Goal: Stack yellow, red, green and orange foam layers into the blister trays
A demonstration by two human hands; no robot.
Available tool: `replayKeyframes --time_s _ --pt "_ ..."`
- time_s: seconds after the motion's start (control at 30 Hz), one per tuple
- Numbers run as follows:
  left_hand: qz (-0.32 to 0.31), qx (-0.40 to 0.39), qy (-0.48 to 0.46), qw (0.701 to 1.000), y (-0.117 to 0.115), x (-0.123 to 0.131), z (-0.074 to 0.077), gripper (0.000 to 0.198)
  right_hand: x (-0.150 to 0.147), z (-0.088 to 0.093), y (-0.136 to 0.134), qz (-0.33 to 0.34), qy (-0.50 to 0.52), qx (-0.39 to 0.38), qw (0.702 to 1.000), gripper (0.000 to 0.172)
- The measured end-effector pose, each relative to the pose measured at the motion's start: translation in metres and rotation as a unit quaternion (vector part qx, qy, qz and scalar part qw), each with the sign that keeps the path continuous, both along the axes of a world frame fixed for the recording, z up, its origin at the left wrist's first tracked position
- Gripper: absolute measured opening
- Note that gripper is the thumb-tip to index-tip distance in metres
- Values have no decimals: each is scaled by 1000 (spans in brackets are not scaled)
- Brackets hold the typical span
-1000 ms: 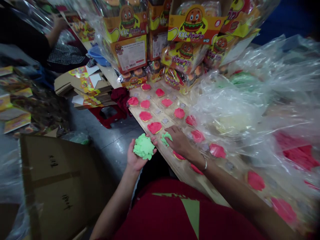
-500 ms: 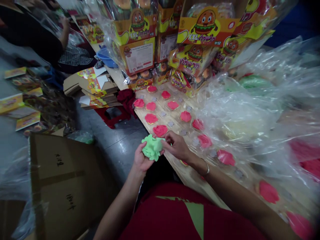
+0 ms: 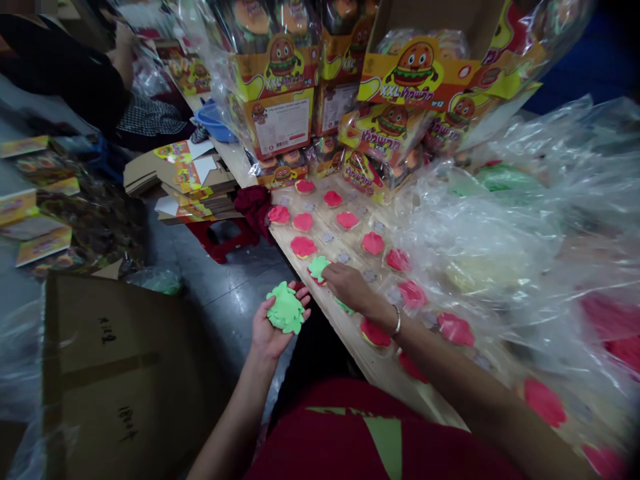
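A stack of green lettuce-shaped pieces (image 3: 284,307) rests in my left hand (image 3: 273,333), the fingers curled around its edge, just off the table's near side. My right hand (image 3: 346,285) pinches one green lettuce-shaped piece (image 3: 318,267) over a red-topped round in a clear tray at the table edge. Part of another green piece (image 3: 344,306) shows below my right hand. Rows of red wavy pieces (image 3: 303,247) lie on pale rounds in clear plastic trays, with small grey pieces (image 3: 343,257) between them.
Burger-printed display boxes (image 3: 280,120) are stacked at the table's far end. Clear plastic bags (image 3: 480,247) cover the right side. Flat cardboard (image 3: 187,177) lies on a red stool (image 3: 220,239). A large carton (image 3: 125,373) stands at left; a person (image 3: 60,73) sits beyond.
My right hand has taken a green piece off the stack and carried it onto a red-topped round. My left hand has shifted slightly left and down with the stack.
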State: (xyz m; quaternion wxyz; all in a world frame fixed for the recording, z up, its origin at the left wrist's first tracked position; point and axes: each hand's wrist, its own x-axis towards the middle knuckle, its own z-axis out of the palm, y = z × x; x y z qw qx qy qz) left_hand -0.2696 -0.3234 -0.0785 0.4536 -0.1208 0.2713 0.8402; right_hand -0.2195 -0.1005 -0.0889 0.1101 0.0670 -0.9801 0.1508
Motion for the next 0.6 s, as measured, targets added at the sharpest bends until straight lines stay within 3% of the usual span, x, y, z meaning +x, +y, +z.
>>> replayKeyframes --time_s 0.13,0.3,0.4,0.5,0.6 --pt "-13 21 17 1000 4 -1 3 51 2 0 2 -3 10 -43 999 8" --pt "-73 52 63 994 12 -1 3 50 -5 20 -7 -13 28 -248 968 14" --pt "-122 59 84 987 18 -2 2 42 -14 34 -20 24 -17 -339 940 20" --pt "-131 41 91 986 22 -5 1 35 -20 40 -30 47 -73 -456 886 22" --pt "-105 5 85 991 22 -11 2 34 -21 39 -32 10 -102 -614 783 29"
